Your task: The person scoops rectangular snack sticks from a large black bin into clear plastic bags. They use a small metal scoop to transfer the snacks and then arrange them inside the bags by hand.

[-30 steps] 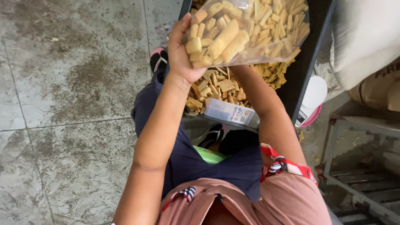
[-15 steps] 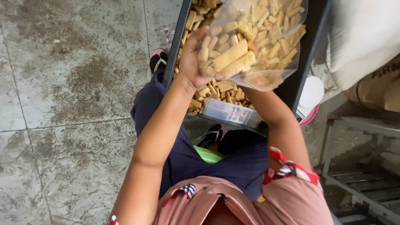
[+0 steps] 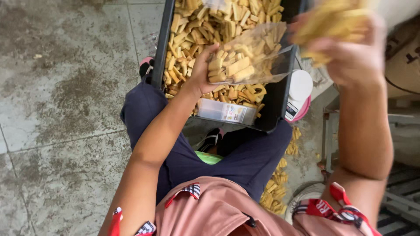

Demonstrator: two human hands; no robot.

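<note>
My left hand (image 3: pixel 202 70) grips a clear plastic bag (image 3: pixel 256 57) partly filled with tan stick-shaped snacks, holding it over a black tray (image 3: pixel 158 52). The tray is heaped with the same snack sticks (image 3: pixel 201 26) and rests on my lap. My right hand (image 3: pixel 350 57) is raised at the upper right, blurred, closed around a handful of snack sticks (image 3: pixel 328 22) beside the bag's open side. A small clear plastic box (image 3: pixel 225 111) lies at the tray's near end.
A white and pink round scale (image 3: pixel 299 91) sits right of the tray. Several snack sticks (image 3: pixel 273 188) lie spilled on the floor by my right leg. Stained concrete floor (image 3: pixel 65 100) spreads to the left. A metal frame (image 3: pixel 402 205) stands at the right.
The bag has come down from the top of the view to above the tray. My right hand has come out from under the bag and risen to the upper right with snacks.
</note>
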